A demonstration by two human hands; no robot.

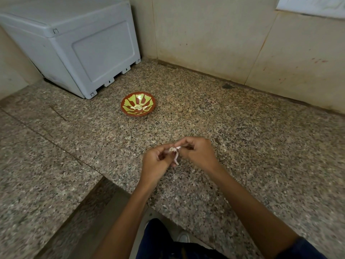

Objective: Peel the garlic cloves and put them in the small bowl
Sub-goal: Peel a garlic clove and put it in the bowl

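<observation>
A small red bowl [138, 104] with a yellow-green pattern stands on the granite counter [242, 146], with a few pale peeled cloves [138, 107] lying in it. Nearer to me, my left hand [156, 162] and my right hand [197, 154] meet above the counter and pinch one garlic clove [172, 150] between their fingertips. A strip of pinkish-white skin [176, 159] hangs down from the clove. The bowl lies well beyond my hands, to the left.
A large grey plastic box [74, 43] fills the back left corner of the counter. Beige tiled walls [224, 34] close the back and right. A small bit of skin [225, 150] lies right of my hands. The counter's front edge steps inward at the lower left.
</observation>
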